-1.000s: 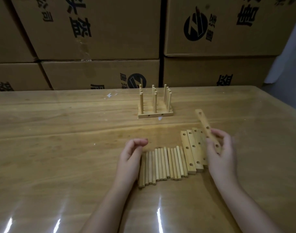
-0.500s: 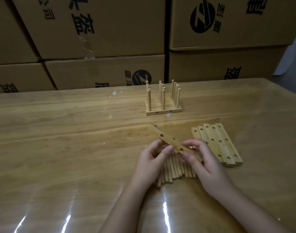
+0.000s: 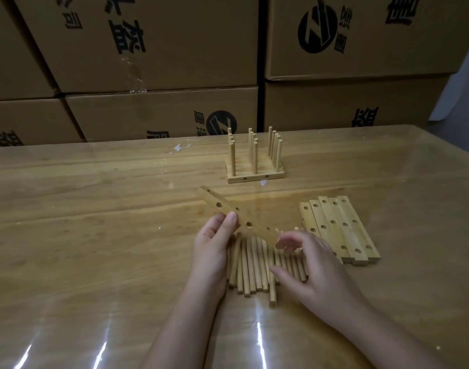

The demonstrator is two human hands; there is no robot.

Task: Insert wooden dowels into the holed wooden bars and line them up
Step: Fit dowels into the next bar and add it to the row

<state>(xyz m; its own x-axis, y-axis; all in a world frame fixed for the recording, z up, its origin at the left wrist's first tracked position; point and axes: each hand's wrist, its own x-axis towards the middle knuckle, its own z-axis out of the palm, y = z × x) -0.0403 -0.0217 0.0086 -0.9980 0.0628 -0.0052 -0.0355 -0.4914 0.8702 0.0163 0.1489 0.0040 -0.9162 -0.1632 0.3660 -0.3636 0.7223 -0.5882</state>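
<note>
**Mia:** What are the hands doing?

**Ben:** The left hand (image 3: 212, 251) is pinching a holed bar (image 3: 228, 209) near its middle and holding it up, tilted, just above the table (image 3: 95, 235). The right hand (image 3: 313, 270) is hanging by the bar's near end with its fingers bent and its thumb out. Its fingertips are blurry, so I cannot tell if they are touching the bar.

**Mia:** What is lying under the hands?

**Ben:** The loose dowels (image 3: 250, 267) are lying side by side in a row. One is poking out closer to us.

**Mia:** Are they hard to pick up?

**Ben:** I am guessing they are light and stiff. But they are round and smooth, so they are likely rolling away at a bump. Pinching one near its end looks best, so the other end is free for the hole.

**Mia:** And the bar?

**Ben:** It looks light and hard, with flat sides. I think holding it by the sides is smart, so no finger is covering a hole.

**Mia:** What is farther off?

**Ben:** To the right, the bare bars (image 3: 342, 227) are waiting, packed side by side. Behind them, the finished bars (image 3: 254, 174) are sitting lined up, with dowels standing straight up in them. Cardboard boxes (image 3: 148, 49) are stacked at the back.
</note>
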